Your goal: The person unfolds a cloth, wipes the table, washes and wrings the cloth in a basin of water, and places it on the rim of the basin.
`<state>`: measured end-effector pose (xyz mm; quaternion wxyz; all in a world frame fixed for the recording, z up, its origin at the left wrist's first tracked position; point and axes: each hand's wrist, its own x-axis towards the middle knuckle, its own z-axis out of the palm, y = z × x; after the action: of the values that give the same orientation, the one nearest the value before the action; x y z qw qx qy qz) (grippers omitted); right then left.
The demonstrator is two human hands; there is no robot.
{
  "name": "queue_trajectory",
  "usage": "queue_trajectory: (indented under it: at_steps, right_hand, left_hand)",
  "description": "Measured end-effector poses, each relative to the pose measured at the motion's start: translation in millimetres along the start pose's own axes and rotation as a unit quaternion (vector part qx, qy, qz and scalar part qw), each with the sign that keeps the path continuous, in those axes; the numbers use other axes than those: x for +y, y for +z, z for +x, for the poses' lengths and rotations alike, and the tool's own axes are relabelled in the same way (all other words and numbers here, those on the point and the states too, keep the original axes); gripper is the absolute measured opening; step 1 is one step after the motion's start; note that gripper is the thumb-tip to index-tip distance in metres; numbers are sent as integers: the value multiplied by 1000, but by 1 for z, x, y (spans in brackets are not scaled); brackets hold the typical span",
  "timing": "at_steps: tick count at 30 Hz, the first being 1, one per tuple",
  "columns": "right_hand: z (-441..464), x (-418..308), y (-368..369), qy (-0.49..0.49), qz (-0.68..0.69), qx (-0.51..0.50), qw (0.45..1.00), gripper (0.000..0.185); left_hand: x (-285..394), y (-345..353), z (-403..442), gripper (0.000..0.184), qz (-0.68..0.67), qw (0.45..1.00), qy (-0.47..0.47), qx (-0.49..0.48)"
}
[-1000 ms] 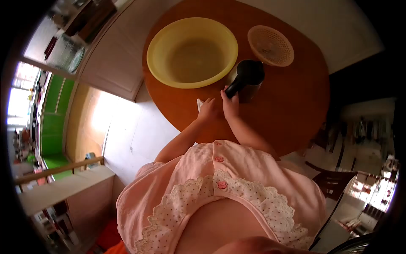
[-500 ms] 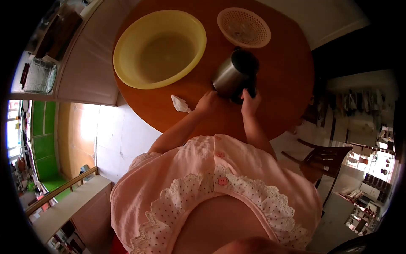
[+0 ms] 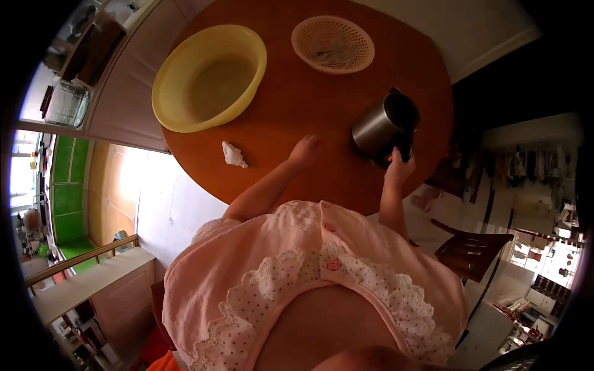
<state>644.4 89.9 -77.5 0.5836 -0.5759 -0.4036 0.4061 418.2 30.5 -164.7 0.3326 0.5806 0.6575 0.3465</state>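
Observation:
A brushed-metal kettle with a dark open top tilts over the right part of the round wooden table. Its black handle is gripped by my right hand, fingers closed around it. My left hand is apart from the kettle, over the table to its left. The fingers there look curled together, with nothing visible in them, though the image is dark. To the left of that hand lies a crumpled white tissue.
A large yellow basin stands at the table's left. Behind the kettle is a pink perforated basket with something clear inside. A brown chair stands to the right, and a glass container is at the far left.
My right hand has moved the kettle to the right. My left hand, earlier at the kettle's base, is now separated from it. The view has shifted slightly.

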Motion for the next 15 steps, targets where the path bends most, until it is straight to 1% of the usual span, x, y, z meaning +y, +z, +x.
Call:
queue_trajectory:
  at_steps: [2,5,8,11,12,14,15]
  right_hand:
    - [18,3,-15,-21,-19,4,1000,13]
    - [42,4,-28,-47,-9,10,999,16]
    - [73,-2,-38,-14,-1,49,999,14]
    - [95,14,-47,8,-10,65,998,13]
    - [96,11,-46,17,-15,72,997,13]
    - [102,18,-45,-4,-21,55,998,16]
    - [105,23,-45,-14,-23,49,998,17]
  left_hand:
    - [11,10,7,22,6,1000,-6,0]
    - [19,26,27,23,5,996,-74,-47]
    - [9,45,47,23,18,1000,-7,-20]
    - [6,50,62,22,35,999,2,-1]
    - [-4,55,69,22,17,1000,-2,3]
    - [-25,62,86,23,-18,1000,-8,11]
    - [-18,57,92,25,-31,999,-35,1]
